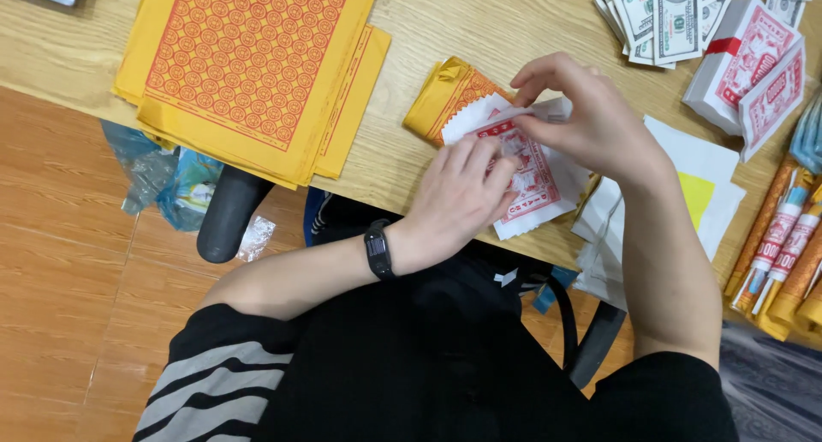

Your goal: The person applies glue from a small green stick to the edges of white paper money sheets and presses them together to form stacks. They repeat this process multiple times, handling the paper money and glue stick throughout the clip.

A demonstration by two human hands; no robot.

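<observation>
My left hand (458, 198), with a black band on its wrist, presses down on a small stack of white paper notes printed in red (535, 189) near the table's front edge. My right hand (591, 121) pinches the top note of that stack by its upper edge and lifts it a little. A folded yellow paper bundle with red print (449, 95) lies just behind the stack, partly under it.
A big pile of yellow sheets with a red grid pattern (248, 65) lies at the left of the wooden table (479, 22). Green banknote-like papers (664, 18), banded red-and-white note packs (749, 61), white and yellow sheets (702, 185) and wrapped rolls (783, 245) crowd the right.
</observation>
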